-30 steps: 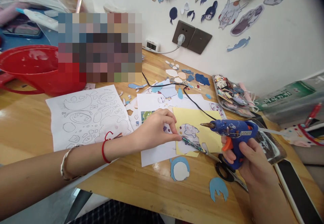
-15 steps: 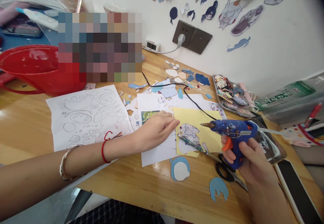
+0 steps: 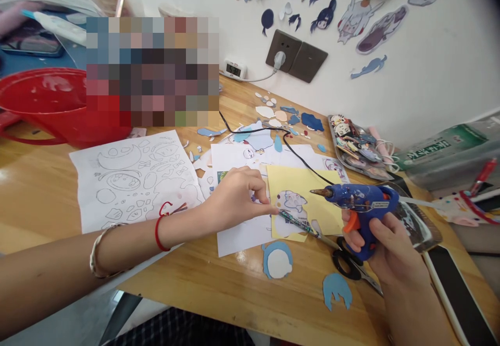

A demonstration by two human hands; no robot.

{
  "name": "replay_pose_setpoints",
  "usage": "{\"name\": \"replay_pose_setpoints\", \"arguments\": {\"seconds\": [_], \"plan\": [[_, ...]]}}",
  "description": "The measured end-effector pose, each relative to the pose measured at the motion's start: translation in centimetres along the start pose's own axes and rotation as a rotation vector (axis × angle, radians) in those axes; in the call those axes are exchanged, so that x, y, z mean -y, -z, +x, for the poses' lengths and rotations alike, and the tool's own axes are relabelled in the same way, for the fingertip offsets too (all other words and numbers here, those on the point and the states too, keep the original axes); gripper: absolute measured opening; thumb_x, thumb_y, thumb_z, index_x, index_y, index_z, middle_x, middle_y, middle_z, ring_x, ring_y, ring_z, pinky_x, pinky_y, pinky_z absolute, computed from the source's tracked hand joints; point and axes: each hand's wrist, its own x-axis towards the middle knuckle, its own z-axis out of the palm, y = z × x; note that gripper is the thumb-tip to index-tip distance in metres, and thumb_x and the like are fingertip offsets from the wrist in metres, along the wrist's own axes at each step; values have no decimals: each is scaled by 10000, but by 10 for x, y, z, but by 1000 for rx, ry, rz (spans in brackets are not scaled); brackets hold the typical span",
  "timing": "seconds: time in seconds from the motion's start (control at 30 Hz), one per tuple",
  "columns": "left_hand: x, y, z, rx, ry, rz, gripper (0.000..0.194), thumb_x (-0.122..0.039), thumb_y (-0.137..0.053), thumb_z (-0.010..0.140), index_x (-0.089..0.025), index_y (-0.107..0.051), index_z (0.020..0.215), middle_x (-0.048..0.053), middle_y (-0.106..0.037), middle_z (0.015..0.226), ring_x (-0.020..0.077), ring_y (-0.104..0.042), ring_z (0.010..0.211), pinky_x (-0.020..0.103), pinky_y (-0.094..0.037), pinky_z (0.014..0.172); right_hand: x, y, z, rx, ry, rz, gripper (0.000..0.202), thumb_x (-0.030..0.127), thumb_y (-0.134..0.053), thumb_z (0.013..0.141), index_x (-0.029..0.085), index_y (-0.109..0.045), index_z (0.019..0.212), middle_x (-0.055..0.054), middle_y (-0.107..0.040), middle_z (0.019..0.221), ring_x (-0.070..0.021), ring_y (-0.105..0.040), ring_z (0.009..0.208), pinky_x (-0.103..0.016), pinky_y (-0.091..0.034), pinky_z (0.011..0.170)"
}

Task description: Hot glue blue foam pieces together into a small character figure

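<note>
My right hand (image 3: 385,247) is wrapped around a blue hot glue gun (image 3: 361,197), its nozzle pointing left and a finger by the orange trigger. My left hand (image 3: 238,197) is bent in a pinch over the papers, fingertips at the left end of a patterned pen (image 3: 295,221); whether anything is between them cannot be made out. The pen lies on a yellow sheet (image 3: 324,179) with a printed figure. Below lie a blue cutout with a white piece (image 3: 279,260) and a notched blue cutout (image 3: 337,291). Black-handled scissors (image 3: 347,262) are partly behind the right hand.
A sheet of pencil-drawn shapes (image 3: 128,169) lies left, near a red container (image 3: 42,93). The glue gun's black cord (image 3: 300,156) crosses the papers. A tray of cutouts (image 3: 355,148) stands at back right; a phone-like device (image 3: 457,294) lies at the right edge.
My left hand has come down slightly from near the nozzle's height to the pen's end, its fingers changing from folded together to a pinch. My right hand and the glue gun stay put.
</note>
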Motion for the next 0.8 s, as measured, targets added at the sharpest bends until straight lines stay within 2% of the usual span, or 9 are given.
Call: {"name": "replay_pose_setpoints", "arguments": {"seconds": [0.2,0.27,0.33,0.4,0.47,0.53,0.6,0.67,0.8], "plan": [[-3,1,1,60,-43,50,359,-336,-482,864,-191,-671,596,13,-618,637,127,-539,657,291,-408,706,-1,0,2,22,20,0,189,358,-683,714,212,-643,828,-23,-612,788,-71,-456,464,-210,-386,395],[-5,1,0,58,-37,75,297,-309,-511,834,-178,-665,617,20,-603,639,141,-537,663,307,-411,717,-1,1,2,19,13,-5,193,356,-688,712,213,-643,833,-20,-612,786,-69,-465,466,-207,-394,404],[-8,3,-1,46,-48,79,109,-213,-562,751,-165,-660,759,29,-586,716,162,-532,720,318,-420,732,0,1,1,20,7,-14,200,353,-690,711,217,-644,850,-20,-613,791,-70,-469,469,-208,-398,412],[-9,4,-3,36,-85,21,359,-90,-537,664,-161,-588,1013,50,-569,888,176,-519,835,324,-424,789,0,0,1,31,13,-22,199,351,-685,716,217,-643,857,-29,-619,806,-72,-470,470,-212,-396,411],[-11,5,-4,48,-135,-68,634,-38,-513,616,-170,-424,1229,80,-510,1086,186,-477,972,333,-405,872,1,-1,1,45,25,-30,188,351,-675,726,212,-643,848,-41,-627,814,-74,-470,467,-213,-393,406],[-12,6,-6,85,-165,-143,778,-77,-576,630,-185,-273,1339,102,-433,1214,202,-422,1079,354,-366,944,2,-2,2,60,30,-36,174,350,-669,732,208,-643,830,-43,-632,798,-74,-474,462,-208,-395,401],[-13,7,-6,122,-164,-201,814,-192,-664,668,-201,-237,1362,114,-397,1257,215,-392,1134,372,-338,984,2,-3,2,67,35,-40,173,350,-672,729,210,-644,828,-40,-635,779,-76,-479,457,-205,-399,398],[-14,7,-5,138,-157,-256,697,-289,-686,702,-211,-356,1311,109,-428,1230,209,-414,1131,368,-339,990,2,-2,2,71,41,-46,171,344,-675,727,211,-646,831,-39,-638,761,-82,-485,454,-211,-406,398],[-14,5,-3,126,-143,-349,257,-252,-605,795,-181,-622,1042,79,-548,1053,167,-512,1018,315,-398,926,-2,-1,2,89,37,-51,153,324,-656,748,212,-630,849,-42,-638,729,-99,-493,459,-232,-416,406]]}}
